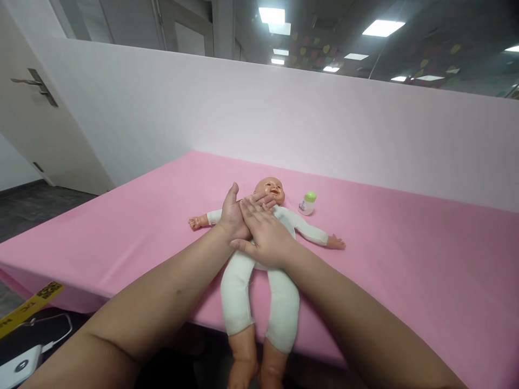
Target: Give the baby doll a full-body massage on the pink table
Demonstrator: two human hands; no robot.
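Observation:
A baby doll (284, 297) with a white cloth body lies on its back, its legs hanging over the table's near edge. Above its chest, my left hand (237, 219) is palm up with the thumb raised and the fingers stretched out. My right hand (270, 235) lies palm down across the left palm and fingers, its own fingers extended. The two palms touch, and no object shows between them. Just right of the doll's head stands a small clear bottle (307, 205) with a green cap.
The pink-covered table (385, 254) meets a white partition (284, 119) at the back. A door with a handle (34, 84) is at the far left. At the lower left are a white device (22, 367) with a cable and a yellow strap (28, 309).

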